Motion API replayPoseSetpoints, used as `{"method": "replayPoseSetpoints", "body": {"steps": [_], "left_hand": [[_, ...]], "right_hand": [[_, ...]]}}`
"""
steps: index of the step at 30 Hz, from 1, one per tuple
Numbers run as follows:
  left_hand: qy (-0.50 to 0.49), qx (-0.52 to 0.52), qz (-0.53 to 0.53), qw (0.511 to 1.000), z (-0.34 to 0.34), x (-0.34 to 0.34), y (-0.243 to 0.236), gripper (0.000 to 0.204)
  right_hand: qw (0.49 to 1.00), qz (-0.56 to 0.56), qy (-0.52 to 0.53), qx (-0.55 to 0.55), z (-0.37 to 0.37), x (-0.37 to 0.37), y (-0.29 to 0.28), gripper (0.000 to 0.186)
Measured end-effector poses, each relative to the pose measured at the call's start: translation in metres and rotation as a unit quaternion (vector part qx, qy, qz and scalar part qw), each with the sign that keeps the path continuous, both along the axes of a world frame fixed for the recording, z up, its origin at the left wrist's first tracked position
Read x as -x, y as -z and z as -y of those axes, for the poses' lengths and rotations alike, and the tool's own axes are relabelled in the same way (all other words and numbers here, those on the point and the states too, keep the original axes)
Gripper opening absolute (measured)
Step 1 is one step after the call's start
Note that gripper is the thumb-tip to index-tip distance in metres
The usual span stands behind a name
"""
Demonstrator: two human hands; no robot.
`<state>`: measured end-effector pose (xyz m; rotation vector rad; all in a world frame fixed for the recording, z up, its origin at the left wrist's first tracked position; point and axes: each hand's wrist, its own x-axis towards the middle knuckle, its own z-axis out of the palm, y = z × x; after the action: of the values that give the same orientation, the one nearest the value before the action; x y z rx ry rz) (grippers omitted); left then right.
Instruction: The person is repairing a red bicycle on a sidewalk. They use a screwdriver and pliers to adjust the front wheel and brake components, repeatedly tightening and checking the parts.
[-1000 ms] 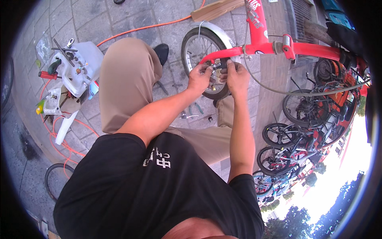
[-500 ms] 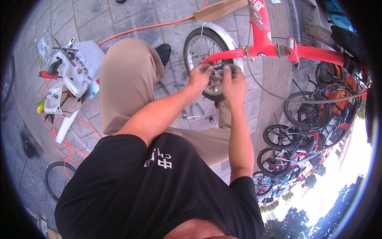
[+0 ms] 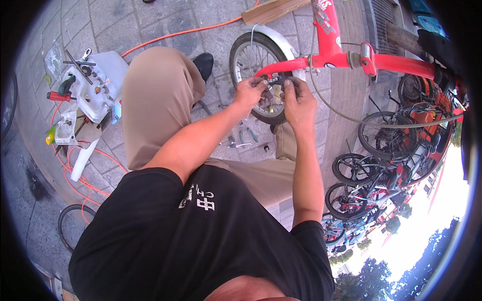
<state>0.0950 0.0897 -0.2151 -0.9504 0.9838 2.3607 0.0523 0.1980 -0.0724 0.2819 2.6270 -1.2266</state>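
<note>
A red bicycle fork [image 3: 290,64] arches over a small spoked wheel [image 3: 242,67] with a silver mudguard [image 3: 281,42]. Just under the fork is a dark brake fitting [image 3: 274,80] with metal pieces. My left hand [image 3: 248,94] pinches at the left of this fitting, fingertips closed on something too small to make out. On its right side, my right hand [image 3: 298,105] has thumb and fingers curled together at the fitting; what they grip is hidden. A loose grey cable [image 3: 341,115] loops from the fork to the right. Pliers [image 3: 248,134] and a small metal part [image 3: 233,143] lie below the wheel.
White plastic containers with tools [image 3: 103,80] stand at left among orange hose [image 3: 170,36] coils. A tyre [image 3: 68,226] lies lower left. Cardboard [image 3: 268,12] lies above the wheel. Several parked bicycles [image 3: 381,135] line the right, beside a metal grate [image 3: 381,30].
Both hands stay at the brake fitting. My left hand has moved slightly up and left since half a second ago, and my right hand has shifted a little right, with small finger movements.
</note>
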Motion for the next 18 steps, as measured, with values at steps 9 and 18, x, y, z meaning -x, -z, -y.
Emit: {"method": "replayPoseSetpoints", "body": {"steps": [9,18], "left_hand": [[0.023,0.059,-0.019,0.998,0.003,0.002,-0.02,0.02],[-0.006,-0.042,0.022,0.999,-0.004,0.0,-0.012,0.025]], "right_hand": [[0.998,0.02,0.038,0.046,-0.007,0.002,0.005,0.028],[0.999,0.04,0.006,0.016,-0.012,-0.002,0.004,0.031]]}}
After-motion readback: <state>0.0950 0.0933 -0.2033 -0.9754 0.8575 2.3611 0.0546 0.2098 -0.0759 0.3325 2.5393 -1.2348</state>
